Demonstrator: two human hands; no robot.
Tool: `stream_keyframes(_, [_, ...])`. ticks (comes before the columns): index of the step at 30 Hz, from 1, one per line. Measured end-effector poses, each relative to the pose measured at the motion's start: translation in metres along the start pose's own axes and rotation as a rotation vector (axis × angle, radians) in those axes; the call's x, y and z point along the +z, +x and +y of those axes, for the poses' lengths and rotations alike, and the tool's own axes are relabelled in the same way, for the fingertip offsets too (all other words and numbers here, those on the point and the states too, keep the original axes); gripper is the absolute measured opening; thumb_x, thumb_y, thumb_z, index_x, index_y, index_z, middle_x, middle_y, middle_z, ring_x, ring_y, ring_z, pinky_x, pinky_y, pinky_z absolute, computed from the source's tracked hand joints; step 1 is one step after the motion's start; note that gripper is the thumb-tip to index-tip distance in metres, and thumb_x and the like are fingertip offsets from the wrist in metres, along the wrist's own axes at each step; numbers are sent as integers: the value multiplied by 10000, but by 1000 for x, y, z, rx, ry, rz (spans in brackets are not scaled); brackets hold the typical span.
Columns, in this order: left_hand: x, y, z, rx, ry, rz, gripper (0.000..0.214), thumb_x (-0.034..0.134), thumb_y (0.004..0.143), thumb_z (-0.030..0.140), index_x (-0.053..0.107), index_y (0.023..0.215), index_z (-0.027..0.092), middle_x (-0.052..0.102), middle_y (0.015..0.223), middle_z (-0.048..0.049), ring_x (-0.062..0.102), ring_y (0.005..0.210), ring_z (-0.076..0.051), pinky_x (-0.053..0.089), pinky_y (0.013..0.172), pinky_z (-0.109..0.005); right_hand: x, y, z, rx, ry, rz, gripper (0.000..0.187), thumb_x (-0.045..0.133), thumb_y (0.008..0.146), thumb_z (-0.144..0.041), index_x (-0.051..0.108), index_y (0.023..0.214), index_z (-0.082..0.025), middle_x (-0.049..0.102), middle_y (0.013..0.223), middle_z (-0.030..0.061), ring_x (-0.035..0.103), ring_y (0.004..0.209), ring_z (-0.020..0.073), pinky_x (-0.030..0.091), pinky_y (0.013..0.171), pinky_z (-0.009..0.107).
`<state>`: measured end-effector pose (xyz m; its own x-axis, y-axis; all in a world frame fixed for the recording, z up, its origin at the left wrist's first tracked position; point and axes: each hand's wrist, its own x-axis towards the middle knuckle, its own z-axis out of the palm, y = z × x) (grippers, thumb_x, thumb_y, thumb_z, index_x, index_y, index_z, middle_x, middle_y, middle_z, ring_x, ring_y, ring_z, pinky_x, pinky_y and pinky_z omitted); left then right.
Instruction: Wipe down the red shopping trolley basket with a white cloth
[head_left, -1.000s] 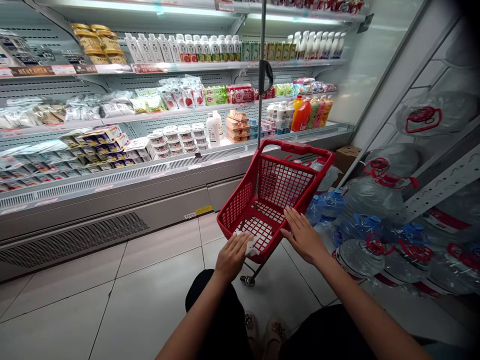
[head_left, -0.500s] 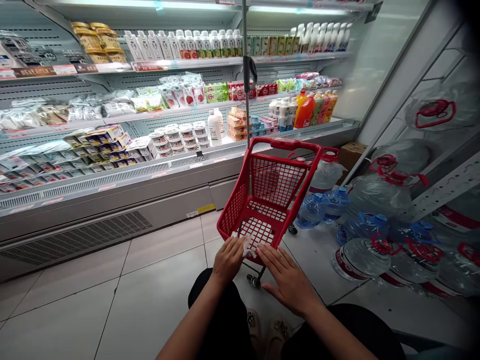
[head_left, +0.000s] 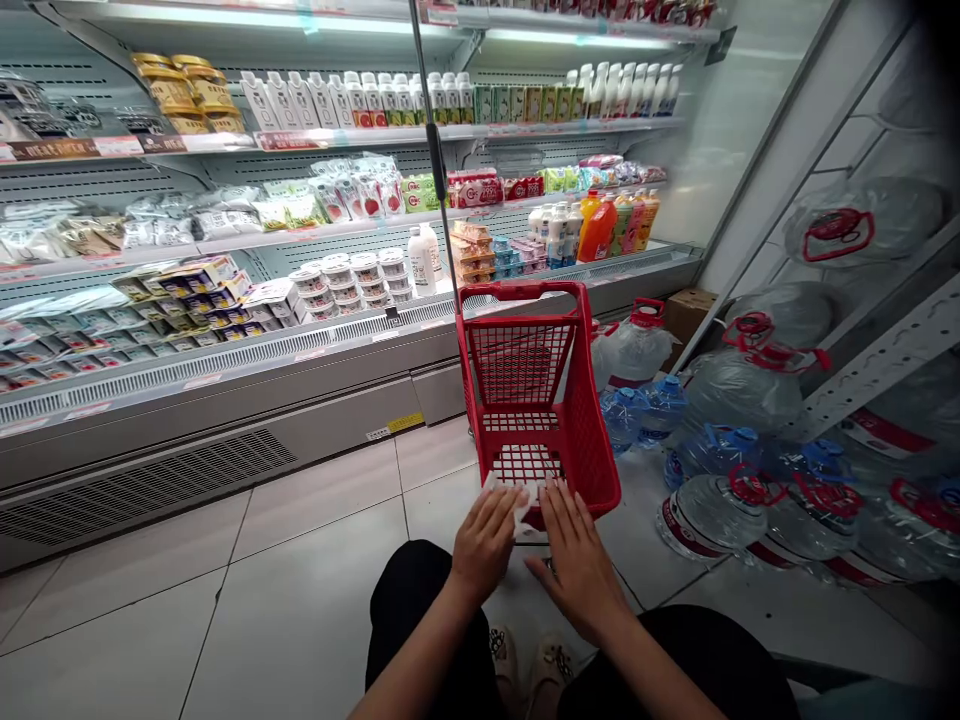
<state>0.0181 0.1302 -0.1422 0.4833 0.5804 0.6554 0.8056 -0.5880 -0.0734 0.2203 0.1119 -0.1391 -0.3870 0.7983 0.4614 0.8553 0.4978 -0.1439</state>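
Observation:
A small red shopping cart (head_left: 592, 440) with grid walls stands right in front of my knees, its handle on the far side. At its near rim my left hand (head_left: 486, 540) presses a crumpled white tissue (head_left: 527, 522), fingers together over it. Beside it, my right hand (head_left: 576, 560) lies with long straight fingers on the same rim, its fingertips close to the tissue. Whether the right fingers also pin part of the tissue, I cannot tell. The cart's basket shows its grid floor. A thin dark pole (head_left: 437, 165) rises behind the cart's left side.
An open fridge case (head_left: 337, 395) with cartons, tubs and bottles runs along the back. Large water bottles (head_left: 712, 515) with red handles and blue-capped bottles (head_left: 660, 405) crowd the right. A metal rack (head_left: 885, 350) stands there too. Pale floor tiles (head_left: 300, 600) spread to the left.
The cart has swivelled, so its near end has swung to the right and its handle to the left. Both hands have shifted slightly right and stay at its near rim.

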Motion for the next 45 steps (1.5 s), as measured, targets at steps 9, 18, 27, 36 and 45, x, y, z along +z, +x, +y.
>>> stream_keyframes(9, [5, 27, -42, 272, -134, -88, 455, 447, 1089, 177, 491, 1542, 157, 631, 1505, -74, 513, 1470, -176, 381, 1284, -387, -11, -17, 41, -70, 47, -75, 855, 347, 1056, -651, 65, 1709, -177, 261, 1742, 90, 233, 1611, 270, 222, 1298, 482])
stream_keyframes(18, [37, 46, -24, 148, -157, -54, 242, 495, 1052, 151, 682, 1207, 157, 777, 1122, -90, 720, 1147, -223, 511, 1184, -463, -3, 7, 84, -96, 13, -51, 767, 378, 1086, -543, 48, 1708, -241, 315, 1726, 52, 276, 1597, 228, 254, 1289, 459])
stream_keyframes(27, [22, 37, 15, 219, -208, -112, 365, 465, 1070, 158, 616, 1402, 164, 735, 1342, -82, 655, 1306, -187, 451, 1244, -395, -3, -32, 115, -81, 12, -21, 759, 399, 1066, -494, 74, 1710, -258, 304, 1731, 54, 293, 1592, 247, 219, 1295, 486])
stream_keyframes(36, [25, 81, 12, 329, -178, -168, 520, 414, 1094, 161, 400, 1612, 195, 452, 1652, -28, 368, 1557, -139, 357, 1290, -348, -29, -20, 114, 209, 14, -8, 713, 240, 1098, -539, 18, 1710, -250, 255, 1747, 84, 256, 1606, 278, 177, 1302, 577])
stream_keyframes(45, [38, 93, -45, 203, -56, -155, 561, 489, 1077, 218, 372, 1625, 183, 494, 1626, -63, 437, 1524, -176, 364, 1288, -394, -16, -1, 79, 243, 104, 14, 893, 271, 1057, -674, -93, 1694, -166, 133, 1770, 134, 243, 1608, 297, 295, 1281, 526])
